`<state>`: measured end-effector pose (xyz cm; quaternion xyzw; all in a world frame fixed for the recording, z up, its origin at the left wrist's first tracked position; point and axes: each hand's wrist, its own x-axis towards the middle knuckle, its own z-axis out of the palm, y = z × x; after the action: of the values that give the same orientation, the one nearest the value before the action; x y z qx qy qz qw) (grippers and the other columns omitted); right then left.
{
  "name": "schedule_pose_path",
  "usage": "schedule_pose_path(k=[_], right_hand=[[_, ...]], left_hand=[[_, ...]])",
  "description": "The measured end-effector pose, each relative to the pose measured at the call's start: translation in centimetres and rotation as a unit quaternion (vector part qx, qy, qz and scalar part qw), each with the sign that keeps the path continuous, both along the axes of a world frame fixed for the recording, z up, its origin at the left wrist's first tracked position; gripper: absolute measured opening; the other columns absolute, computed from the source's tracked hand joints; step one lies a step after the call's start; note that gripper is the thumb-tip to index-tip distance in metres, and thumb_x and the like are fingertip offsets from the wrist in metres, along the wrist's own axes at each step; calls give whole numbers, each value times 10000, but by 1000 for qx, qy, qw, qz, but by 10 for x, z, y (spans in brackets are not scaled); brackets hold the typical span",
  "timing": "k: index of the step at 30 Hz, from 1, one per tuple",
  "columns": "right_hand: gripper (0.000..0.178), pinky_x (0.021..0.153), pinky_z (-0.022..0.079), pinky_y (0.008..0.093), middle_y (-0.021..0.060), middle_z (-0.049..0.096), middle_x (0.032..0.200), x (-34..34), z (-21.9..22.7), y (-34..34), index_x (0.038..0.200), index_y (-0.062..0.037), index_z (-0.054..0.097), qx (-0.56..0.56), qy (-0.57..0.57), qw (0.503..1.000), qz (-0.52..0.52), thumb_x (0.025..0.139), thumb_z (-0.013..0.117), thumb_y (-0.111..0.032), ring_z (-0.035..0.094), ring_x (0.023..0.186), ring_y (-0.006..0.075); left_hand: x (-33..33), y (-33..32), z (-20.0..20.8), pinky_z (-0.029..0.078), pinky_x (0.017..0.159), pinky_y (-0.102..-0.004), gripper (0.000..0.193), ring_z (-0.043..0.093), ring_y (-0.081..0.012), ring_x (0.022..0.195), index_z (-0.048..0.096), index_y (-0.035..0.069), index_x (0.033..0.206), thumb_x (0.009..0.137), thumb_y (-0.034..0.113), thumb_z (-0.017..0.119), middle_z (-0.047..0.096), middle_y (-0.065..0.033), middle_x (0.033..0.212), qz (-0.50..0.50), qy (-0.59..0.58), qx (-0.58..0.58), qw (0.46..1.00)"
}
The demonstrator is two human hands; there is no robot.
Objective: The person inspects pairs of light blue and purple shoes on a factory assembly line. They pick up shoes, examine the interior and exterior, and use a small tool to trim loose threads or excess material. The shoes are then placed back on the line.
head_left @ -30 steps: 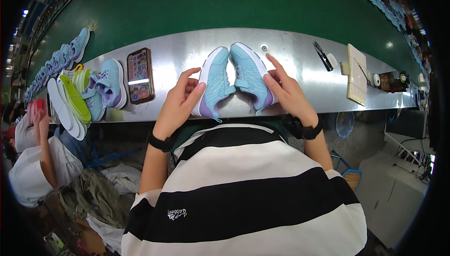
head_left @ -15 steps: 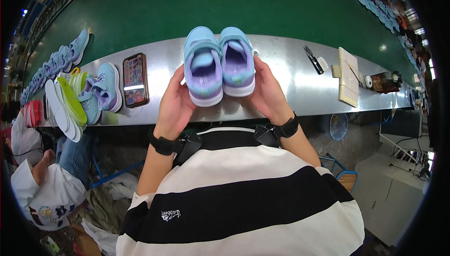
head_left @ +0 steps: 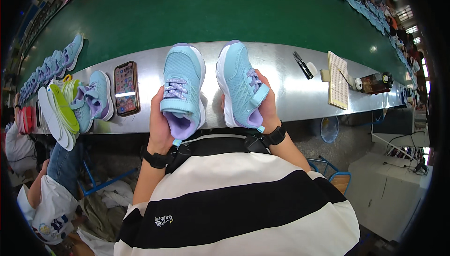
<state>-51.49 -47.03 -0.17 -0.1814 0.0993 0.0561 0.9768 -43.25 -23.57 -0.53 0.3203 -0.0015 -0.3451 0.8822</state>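
Observation:
Two light-blue sneakers with lilac linings and white soles are held apart above the near edge of the metal table. My left hand (head_left: 160,126) grips the left sneaker (head_left: 180,85) from its outer side, with the toe pointing away and the heel toward me. My right hand (head_left: 268,97) is wrapped around the right sneaker (head_left: 240,80), which is tilted so that its white sole edge shows on the left. A strap crosses the upper of each shoe. The fingers of both hands are partly hidden behind the shoes.
On the metal table (head_left: 300,89) lie a phone (head_left: 126,89), white insoles (head_left: 55,120), green insoles (head_left: 64,108) and another sneaker pair (head_left: 99,96) at left. Thread snips (head_left: 303,65), a notepad (head_left: 338,80) and a dark bottle (head_left: 375,83) are at right. A person (head_left: 49,204) sits at left.
Both sneakers have been drawn toward me and separated. They have turned from showing their heels and openings to showing their uppers and straps. Each hand still holds one.

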Motion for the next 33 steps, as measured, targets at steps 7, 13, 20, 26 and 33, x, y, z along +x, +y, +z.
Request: schedule_pose_path(k=[7,13,20,26,33], right_hand=[[583,872,526,483,226,633,1154,-1,-5,-4,1314,-11,514,61,-58,992,94,981,416,-480,649,983,393],[420,891,518,334,100,639,1168,-10,7,16,1293,-30,549,-145,27,973,177,992,549,-323,628,1002,152],[295,695,516,298,94,685,950,-35,0,-168,1169,-39,651,-849,148,451,-231,903,667,-166,628,777,156],[408,825,515,509,220,680,1005,-72,-26,-286,1070,-8,671,-933,318,141,-89,827,664,-337,641,944,408],[464,788,531,415,190,695,972,-77,-28,-293,1031,28,676,-897,342,257,-114,802,742,-370,673,906,310]], left_hand=[[12,-19,19,365,1055,-363,463,473,-232,1269,426,-6,1400,993,186,532,515,-145,1349,183,-383,418,803],[4,-44,50,390,956,-325,435,565,-212,1022,601,-32,1114,1020,319,361,630,-132,1048,-31,-382,218,898],[-7,-44,49,421,826,-303,416,549,-170,849,573,12,891,1040,304,317,595,-90,849,14,-228,159,960],[-13,-47,38,440,820,-303,445,535,-165,822,544,30,920,1075,330,253,564,-85,859,-39,-258,220,940],[-16,-46,44,492,792,-285,633,594,-154,835,604,7,963,1049,508,226,607,-86,870,-110,-228,218,942]])
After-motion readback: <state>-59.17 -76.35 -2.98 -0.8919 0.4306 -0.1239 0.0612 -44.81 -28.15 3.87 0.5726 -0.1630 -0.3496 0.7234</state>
